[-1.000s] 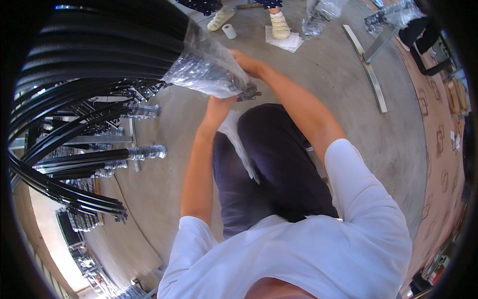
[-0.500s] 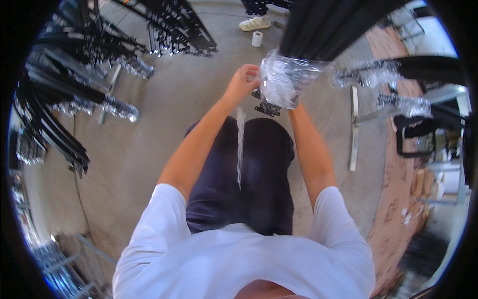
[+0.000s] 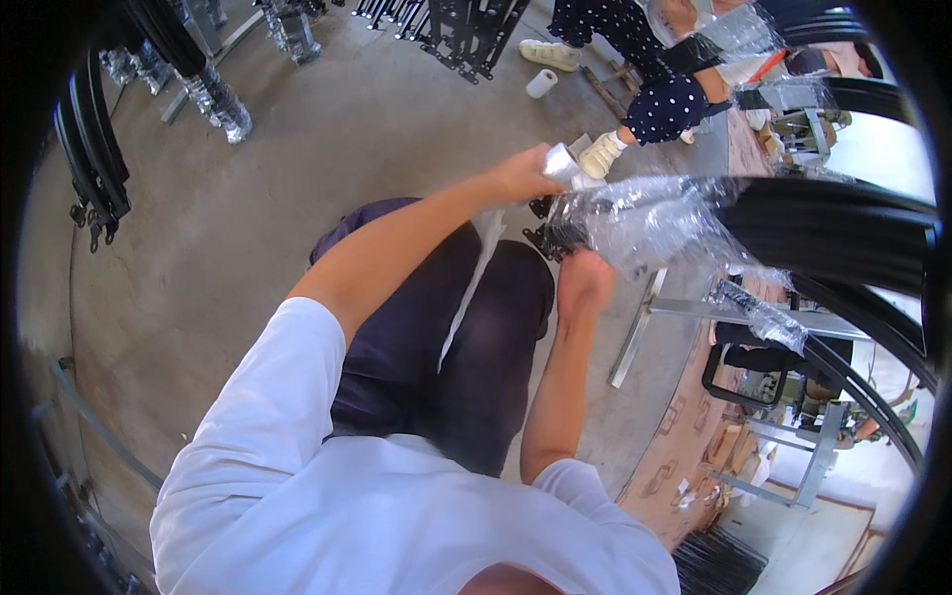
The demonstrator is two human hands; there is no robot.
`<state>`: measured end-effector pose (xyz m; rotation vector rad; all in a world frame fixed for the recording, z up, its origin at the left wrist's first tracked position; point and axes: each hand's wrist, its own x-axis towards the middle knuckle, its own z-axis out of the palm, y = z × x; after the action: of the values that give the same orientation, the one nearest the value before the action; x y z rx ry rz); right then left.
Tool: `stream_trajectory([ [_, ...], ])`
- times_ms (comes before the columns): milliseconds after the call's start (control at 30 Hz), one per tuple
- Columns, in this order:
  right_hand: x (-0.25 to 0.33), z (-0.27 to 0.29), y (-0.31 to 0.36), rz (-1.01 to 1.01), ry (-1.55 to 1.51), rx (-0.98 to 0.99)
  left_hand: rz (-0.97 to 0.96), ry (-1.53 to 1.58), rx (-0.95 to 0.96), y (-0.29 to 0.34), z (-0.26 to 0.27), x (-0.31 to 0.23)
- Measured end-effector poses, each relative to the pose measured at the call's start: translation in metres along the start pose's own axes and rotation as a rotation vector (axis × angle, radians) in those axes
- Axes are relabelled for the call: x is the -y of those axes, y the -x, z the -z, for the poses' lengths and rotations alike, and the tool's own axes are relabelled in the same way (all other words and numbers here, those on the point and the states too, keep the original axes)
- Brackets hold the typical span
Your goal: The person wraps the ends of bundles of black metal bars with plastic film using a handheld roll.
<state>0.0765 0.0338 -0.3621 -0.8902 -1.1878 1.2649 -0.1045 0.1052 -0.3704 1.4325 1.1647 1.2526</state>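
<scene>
My left hand (image 3: 523,176) is closed around a small roll of clear stretch film (image 3: 561,163), held just off the near end of a bundle of long black tubes (image 3: 833,233). Crinkled clear film (image 3: 645,220) covers that end, and dark metal brackets (image 3: 555,238) stick out of it. Just below the brackets, my right hand (image 3: 585,279) is curled and touches the underside of the wrapped end. Its fingers are partly hidden, so what they grip is not visible. Over my dark trousers hangs a narrow whitish strip (image 3: 474,288).
Beyond the bundle is another person in dotted trousers (image 3: 666,104) and pale shoes. A white roll (image 3: 541,83) lies on the concrete floor. More black tubes with wrapped ends (image 3: 213,99) stand at the far left. A metal stand (image 3: 640,327) is under the bundle, beside cardboard (image 3: 659,446).
My view has turned right, so the bundle now extends rightward rather than away. My left hand now shows a film roll in its grip; my right hand has come into view below the wrapped end.
</scene>
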Motion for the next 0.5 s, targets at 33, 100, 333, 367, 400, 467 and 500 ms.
stream_trajectory([
  [33,0.002,0.005,0.006,0.014,0.134,-0.001,0.04,-0.041,0.004,0.001,-0.008,-0.004],
  [100,0.028,-0.016,0.006,0.021,0.356,0.03,0.057,-0.023,-0.03,0.005,-0.009,-0.007],
  [333,0.035,-0.022,-0.013,-0.031,0.364,-0.065,0.023,0.018,0.035,0.04,0.042,-0.011],
  [367,0.037,-0.025,-0.02,-0.033,0.312,-0.075,-0.11,-0.03,0.067,0.044,0.045,-0.009],
  [400,0.025,-0.019,-0.023,-0.021,0.365,-0.08,-0.24,-0.08,0.099,0.052,0.045,-0.007],
  [467,-0.002,0.013,-0.042,0.076,0.478,-0.128,-0.46,-0.319,0.141,0.059,0.037,-0.042],
  [500,-0.005,0.014,-0.049,0.147,0.397,-0.123,-0.435,-0.327,0.204,0.058,0.038,-0.051],
])
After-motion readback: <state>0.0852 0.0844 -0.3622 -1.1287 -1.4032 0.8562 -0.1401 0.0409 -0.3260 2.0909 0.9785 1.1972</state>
